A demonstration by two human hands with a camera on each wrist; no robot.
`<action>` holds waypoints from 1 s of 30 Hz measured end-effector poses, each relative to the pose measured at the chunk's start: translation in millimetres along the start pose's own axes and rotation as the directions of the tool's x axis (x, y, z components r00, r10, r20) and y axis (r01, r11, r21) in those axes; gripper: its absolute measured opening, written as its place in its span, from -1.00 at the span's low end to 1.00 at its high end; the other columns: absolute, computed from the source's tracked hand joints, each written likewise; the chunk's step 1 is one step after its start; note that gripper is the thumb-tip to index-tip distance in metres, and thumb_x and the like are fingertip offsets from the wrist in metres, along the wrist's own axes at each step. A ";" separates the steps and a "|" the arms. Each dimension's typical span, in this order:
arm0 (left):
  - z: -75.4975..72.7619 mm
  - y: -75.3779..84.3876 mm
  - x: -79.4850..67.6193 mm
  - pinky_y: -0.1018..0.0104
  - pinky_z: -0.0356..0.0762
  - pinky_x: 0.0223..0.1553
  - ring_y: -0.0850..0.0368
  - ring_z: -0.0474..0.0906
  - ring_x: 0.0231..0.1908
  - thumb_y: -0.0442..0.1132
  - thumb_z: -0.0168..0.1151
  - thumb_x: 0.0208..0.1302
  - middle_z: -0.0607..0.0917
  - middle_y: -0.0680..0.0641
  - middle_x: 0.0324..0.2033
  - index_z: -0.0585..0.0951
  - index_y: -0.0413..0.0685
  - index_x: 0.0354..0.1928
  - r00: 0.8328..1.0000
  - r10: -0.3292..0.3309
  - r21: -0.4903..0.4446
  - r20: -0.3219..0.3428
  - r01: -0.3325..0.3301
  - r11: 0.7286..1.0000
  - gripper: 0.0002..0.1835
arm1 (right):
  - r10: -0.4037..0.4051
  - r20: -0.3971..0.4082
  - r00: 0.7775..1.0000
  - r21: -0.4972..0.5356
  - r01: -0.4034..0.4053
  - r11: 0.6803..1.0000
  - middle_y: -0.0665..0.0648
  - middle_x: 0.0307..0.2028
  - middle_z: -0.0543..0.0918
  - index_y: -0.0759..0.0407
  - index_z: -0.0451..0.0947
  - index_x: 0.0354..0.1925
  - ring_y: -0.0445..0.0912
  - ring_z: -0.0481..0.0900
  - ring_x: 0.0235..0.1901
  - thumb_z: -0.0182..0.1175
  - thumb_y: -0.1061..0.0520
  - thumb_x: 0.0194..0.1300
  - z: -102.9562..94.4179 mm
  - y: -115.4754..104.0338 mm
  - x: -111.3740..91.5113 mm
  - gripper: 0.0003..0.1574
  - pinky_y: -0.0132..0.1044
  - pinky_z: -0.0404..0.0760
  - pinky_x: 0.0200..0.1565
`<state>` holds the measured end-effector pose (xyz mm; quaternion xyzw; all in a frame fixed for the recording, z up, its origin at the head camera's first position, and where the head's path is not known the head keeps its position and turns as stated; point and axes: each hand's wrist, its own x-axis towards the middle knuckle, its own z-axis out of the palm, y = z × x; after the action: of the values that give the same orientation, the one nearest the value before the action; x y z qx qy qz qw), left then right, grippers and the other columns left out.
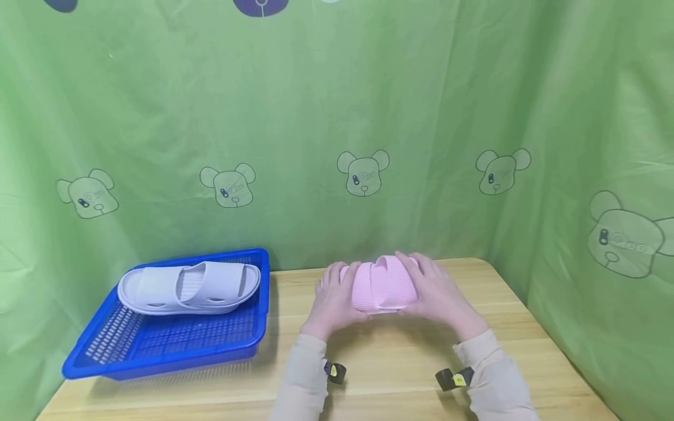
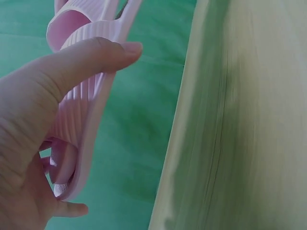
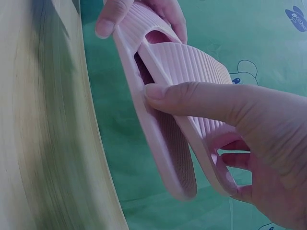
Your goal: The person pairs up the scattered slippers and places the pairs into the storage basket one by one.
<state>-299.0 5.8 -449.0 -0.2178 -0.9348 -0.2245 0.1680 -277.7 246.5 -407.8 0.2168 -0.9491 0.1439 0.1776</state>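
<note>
A pair of pink slippers (image 1: 389, 283) with ribbed straps is held up over the table, one slipper nested against the other. On its left end my left hand (image 1: 334, 298) grips the pair, the thumb (image 2: 103, 55) lying across a ribbed strap. My right hand (image 1: 439, 292) holds the other end, with its thumb (image 3: 192, 100) on the edge of the soles and the fingers curled behind. In the right wrist view, a gap shows between the two soles. Part of the slippers is hidden by both hands.
At the left of the wooden table (image 1: 389, 374) stands a blue plastic basket (image 1: 263, 327). A pair of pale lilac-grey slippers (image 1: 221, 283) lies in its back part. A green curtain (image 1: 295, 105) with bear-head prints hangs behind and on both sides.
</note>
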 end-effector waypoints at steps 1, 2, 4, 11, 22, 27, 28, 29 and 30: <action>-1.1 -1.0 -0.5 -0.19 0.30 0.28 -0.07 0.19 0.34 0.24 0.62 -0.46 0.34 -0.10 0.26 0.17 0.22 0.44 1.000 0.007 0.009 -0.003 -0.007 1.000 0.28 | -0.003 -0.002 1.000 0.003 0.003 1.000 0.37 0.30 0.32 0.09 0.04 0.50 0.27 0.34 0.25 0.62 -0.22 -0.42 0.1 -0.6 0.0 0.57 0.31 0.30 0.29; -2.2 -1.9 -1.0 -0.20 0.28 0.29 -0.06 0.19 0.34 0.24 0.62 -0.46 0.34 -0.10 0.26 0.17 0.22 0.44 1.000 0.012 0.014 -0.002 -0.012 1.000 0.28 | -0.004 -0.003 1.000 0.005 0.004 1.000 0.36 0.30 0.32 0.08 0.04 0.50 0.26 0.34 0.25 0.61 -0.22 -0.42 0.1 -1.1 -0.1 0.57 0.31 0.30 0.29; -4.6 -3.6 -1.7 -0.21 0.25 0.30 -0.06 0.19 0.33 0.26 0.62 -0.45 0.34 -0.10 0.25 0.18 0.22 0.44 1.000 0.020 0.026 -0.002 -0.020 0.999 0.28 | -0.002 0.000 1.000 0.012 0.002 1.000 0.35 0.31 0.31 0.05 0.03 0.50 0.25 0.33 0.26 0.61 -0.23 -0.41 0.1 -1.9 -0.1 0.57 0.31 0.30 0.29; -13.7 -8.4 -4.6 -0.19 0.23 0.33 -0.05 0.21 0.31 0.30 0.59 -0.44 0.36 -0.10 0.23 0.19 0.19 0.43 0.998 0.055 0.048 -0.007 -0.055 0.997 0.27 | -0.006 0.013 1.000 0.048 0.005 0.999 0.31 0.35 0.28 -0.02 -0.01 0.52 0.23 0.28 0.31 0.58 -0.29 -0.38 -1.0 -5.6 0.4 0.58 0.31 0.25 0.32; -33.6 -14.9 -9.6 -0.16 0.25 0.32 -0.07 0.21 0.32 0.29 0.60 -0.42 0.36 -0.12 0.24 0.20 0.21 0.43 0.999 0.052 0.037 -0.003 -0.052 0.998 0.25 | -0.051 -0.017 0.999 0.059 0.052 0.997 0.30 0.42 0.19 -0.10 -0.03 0.53 0.24 0.23 0.36 0.51 -0.39 -0.26 -2.0 -11.7 0.9 0.50 0.33 0.27 0.30; -43.8 -17.3 -11.6 -0.13 0.32 0.24 -0.06 0.24 0.28 0.31 0.58 -0.41 0.37 -0.12 0.22 0.23 0.19 0.41 0.997 0.072 0.051 -0.017 -0.071 0.996 0.22 | -0.061 -0.020 0.998 0.052 0.062 0.997 0.29 0.45 0.14 -0.08 -0.01 0.52 0.25 0.17 0.40 0.47 -0.41 -0.19 -2.4 -14.9 1.4 0.45 0.36 0.22 0.32; -45.5 -17.8 -12.1 -0.13 0.33 0.24 -0.06 0.25 0.27 0.32 0.57 -0.41 0.38 -0.12 0.22 0.23 0.19 0.41 0.997 0.074 0.051 -0.021 -0.073 0.996 0.22 | -0.064 -0.020 0.998 0.050 0.065 0.997 0.29 0.46 0.13 -0.07 -0.01 0.52 0.25 0.16 0.41 0.47 -0.41 -0.18 -2.3 -15.3 1.7 0.44 0.36 0.21 0.32; -47.1 -18.5 -12.5 -0.13 0.33 0.23 -0.06 0.25 0.27 0.32 0.57 -0.41 0.38 -0.12 0.22 0.24 0.18 0.41 0.997 0.074 0.053 -0.022 -0.073 0.996 0.22 | -0.065 -0.020 0.998 0.051 0.066 0.997 0.29 0.46 0.13 -0.08 0.00 0.52 0.25 0.14 0.42 0.46 -0.42 -0.17 -2.5 -15.9 1.8 0.43 0.36 0.20 0.33; -48.7 -19.1 -13.0 -0.13 0.33 0.23 -0.05 0.25 0.27 0.32 0.57 -0.41 0.38 -0.12 0.22 0.24 0.18 0.41 0.997 0.073 0.053 -0.022 -0.072 0.996 0.22 | -0.067 -0.021 0.998 0.052 0.068 0.996 0.29 0.47 0.13 -0.08 0.01 0.52 0.25 0.13 0.43 0.46 -0.41 -0.16 -2.5 -16.4 2.0 0.42 0.36 0.19 0.33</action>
<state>-286.6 -37.9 -419.9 -0.2443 -0.9298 -0.1963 0.1928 -271.1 232.5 -401.5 0.2520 -0.9353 0.1647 0.1859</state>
